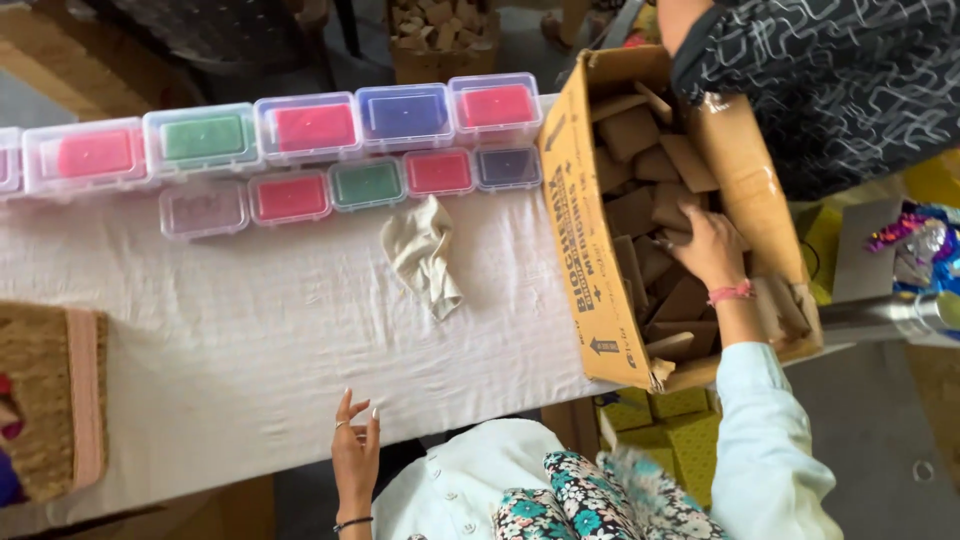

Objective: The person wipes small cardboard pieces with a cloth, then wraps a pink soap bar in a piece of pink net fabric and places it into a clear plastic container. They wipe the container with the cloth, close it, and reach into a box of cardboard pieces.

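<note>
My right hand [708, 248] is down inside the cardboard box [580, 200], fingers curled over the brown wooden blocks [632, 130] piled in there, pressing on one near the middle of the heap, though I cannot tell whether they have actually closed round it. The box sits tilted at the right end of the worktop [250, 340], its open top turned my way, packed with blocks lying every which way. A pink band [731, 293] rings my right wrist, pale blue sleeve [760, 440] behind it. My left hand [355, 450] hangs at the near edge of the worktop, fingers released and spread, holding nothing, just touching the white cloth that covers the surface. A crumpled off-white rag [425, 255] lies on the cloth between me and the trays. Along the far edge run two rows of clear plastic boxes [310, 130] holding coloured pads: pink, green, red, blue and red in the back row, mauve, red, green, red and purple in the smaller front row. At the left edge rests a woven mat [45, 400] with a pink border. Another person in a dark patterned garment [830, 80] stands just beyond the cardboard box.
</note>
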